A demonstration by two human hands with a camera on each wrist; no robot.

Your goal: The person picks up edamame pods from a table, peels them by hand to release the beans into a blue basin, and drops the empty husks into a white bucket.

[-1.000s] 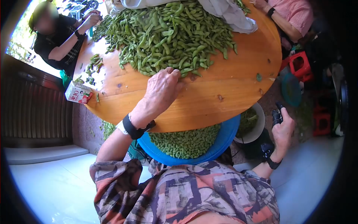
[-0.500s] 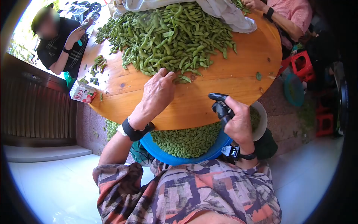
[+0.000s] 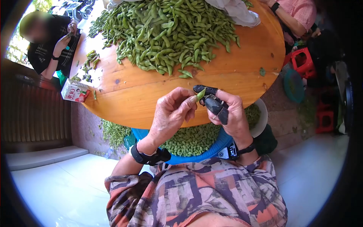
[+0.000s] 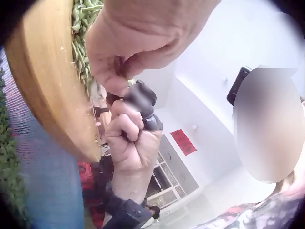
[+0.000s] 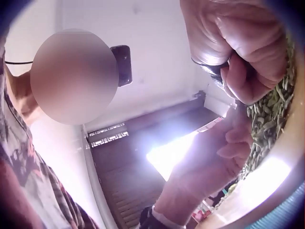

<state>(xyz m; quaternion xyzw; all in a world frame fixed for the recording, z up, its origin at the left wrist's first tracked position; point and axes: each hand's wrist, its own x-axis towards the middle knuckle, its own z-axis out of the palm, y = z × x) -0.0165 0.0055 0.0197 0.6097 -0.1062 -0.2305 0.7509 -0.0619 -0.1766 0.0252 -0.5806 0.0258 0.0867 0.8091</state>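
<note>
A green edamame pod [image 3: 200,94] stands between my two hands above the near edge of the wooden table [image 3: 130,109]. My left hand [image 3: 170,109] pinches its lower end between thumb and fingers. Black covers [image 3: 214,104] wrap the thumb and forefinger of my right hand [image 3: 235,115], which grips at the pod's other end. In the left wrist view, the right hand's other fingers [image 4: 126,126] are curled in. Beyond the hands lies a big heap of pods [image 3: 162,41]. Below the table edge, a blue basin [image 3: 211,152] holds shelled green beans [image 3: 189,140].
A drink carton [image 3: 75,90] stands at the table's left edge near some loose pods. A pale bucket [image 3: 263,123] is on the floor at right, with a red stool [image 3: 303,63] farther off. Two other people sit at the table's far left and far right.
My left hand has drawn back from the heap toward me with a pod. My right hand has come in from the far right, over the table edge, to meet it.
</note>
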